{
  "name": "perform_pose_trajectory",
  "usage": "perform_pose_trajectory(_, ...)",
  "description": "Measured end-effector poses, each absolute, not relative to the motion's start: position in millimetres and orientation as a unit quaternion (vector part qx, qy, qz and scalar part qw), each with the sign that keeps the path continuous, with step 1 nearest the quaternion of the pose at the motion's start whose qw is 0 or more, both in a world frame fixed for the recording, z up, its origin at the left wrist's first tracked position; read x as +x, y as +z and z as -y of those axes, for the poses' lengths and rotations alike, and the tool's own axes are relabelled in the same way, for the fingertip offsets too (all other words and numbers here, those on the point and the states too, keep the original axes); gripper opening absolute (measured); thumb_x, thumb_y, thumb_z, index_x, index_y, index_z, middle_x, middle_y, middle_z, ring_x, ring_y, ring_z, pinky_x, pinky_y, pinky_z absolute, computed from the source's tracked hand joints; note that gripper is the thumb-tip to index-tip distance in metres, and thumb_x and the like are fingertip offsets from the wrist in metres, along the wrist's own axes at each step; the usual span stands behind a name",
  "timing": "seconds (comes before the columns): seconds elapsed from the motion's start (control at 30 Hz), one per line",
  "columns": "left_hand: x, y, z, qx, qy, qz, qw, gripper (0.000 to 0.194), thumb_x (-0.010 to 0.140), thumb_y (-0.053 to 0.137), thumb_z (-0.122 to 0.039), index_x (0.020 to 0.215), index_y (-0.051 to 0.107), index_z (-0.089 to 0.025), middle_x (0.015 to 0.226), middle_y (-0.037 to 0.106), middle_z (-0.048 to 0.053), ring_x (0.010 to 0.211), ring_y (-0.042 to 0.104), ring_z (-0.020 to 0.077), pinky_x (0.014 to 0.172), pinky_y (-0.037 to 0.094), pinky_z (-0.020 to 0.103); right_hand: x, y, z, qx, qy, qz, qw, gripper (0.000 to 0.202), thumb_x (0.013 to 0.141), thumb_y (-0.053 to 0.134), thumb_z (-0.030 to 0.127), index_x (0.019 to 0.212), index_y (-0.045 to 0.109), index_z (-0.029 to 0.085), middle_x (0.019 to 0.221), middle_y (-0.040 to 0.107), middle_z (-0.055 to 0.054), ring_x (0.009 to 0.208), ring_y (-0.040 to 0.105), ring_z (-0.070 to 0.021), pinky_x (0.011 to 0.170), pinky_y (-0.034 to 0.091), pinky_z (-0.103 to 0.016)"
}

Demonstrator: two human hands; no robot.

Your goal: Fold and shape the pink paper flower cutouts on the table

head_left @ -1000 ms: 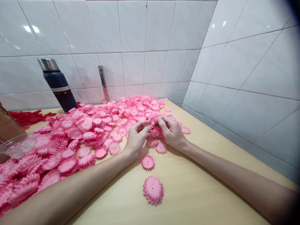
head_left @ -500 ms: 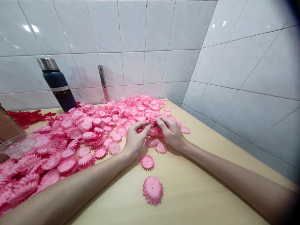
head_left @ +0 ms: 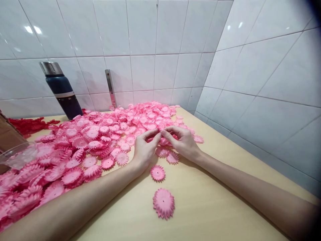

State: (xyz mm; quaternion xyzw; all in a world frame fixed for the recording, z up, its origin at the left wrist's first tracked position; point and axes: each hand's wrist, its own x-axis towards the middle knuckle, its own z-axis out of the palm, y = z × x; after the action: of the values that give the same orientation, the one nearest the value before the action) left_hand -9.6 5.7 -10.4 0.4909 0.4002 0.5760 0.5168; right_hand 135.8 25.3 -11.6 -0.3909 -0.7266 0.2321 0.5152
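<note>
Left hand (head_left: 145,147), right hand (head_left: 184,142): fingers bent, tips meeting; whether anything is pinched between, cannot tell. Handling: a light touch seems best, sparing thin petals. Pink flower discs (head_left: 91,134): heaped beneath, beyond and left of the fingers. Small disc (head_left: 157,173): just nearer. Larger disc (head_left: 163,202): nearer still, on bare worktop (head_left: 213,194).

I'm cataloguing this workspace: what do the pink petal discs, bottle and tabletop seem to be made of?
Pink petal discs: matte, perhaps fabric, paper or foam, going by their thin frilled edges; I can't tell which. Bottle: likely metal, its cap silvery and shiny, its body apparently coated dark blue. Tabletop: probably wood-look laminate or wood, given its smooth, even beige surface.
</note>
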Motion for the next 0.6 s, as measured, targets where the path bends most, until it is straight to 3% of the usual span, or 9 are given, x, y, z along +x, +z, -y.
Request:
perform_pose_trajectory(0.2, -9.6, -10.7, -6.1, 0.464, 0.587, -0.402, 0.527, 0.042, 0.065, 0.079, -0.032, 0.102, 0.071, -0.013, 0.112, 0.069, 0.015, 0.102, 0.065, 0.0271, 0.091, 0.051, 0.043, 138.4, -13.2, -25.0, -0.384, 0.215, 0.733, 0.518, 0.024, 0.089, 0.055, 0.038, 0.087, 0.069, 0.017, 0.083, 0.071, -0.005, 0.074, 0.065, -0.0184, 0.067, 0.050, -0.030)
perform_pose_trajectory(0.6, -7.3, -9.6, -7.1, 0.438, 0.599, -0.388, 0.546, 0.034, 0.071, 0.073, -0.024, 0.104, 0.071, -0.015, 0.107, 0.071, 0.013, 0.093, 0.066, 0.0213, 0.089, 0.050, 0.040, 138.0, -11.1, -25.1, -0.384, 0.232, 0.740, 0.502, 0.027, 0.090, 0.054, 0.041, 0.090, 0.068, 0.017, 0.082, 0.069, -0.005, 0.072, 0.063, -0.0170, 0.063, 0.050, -0.028)
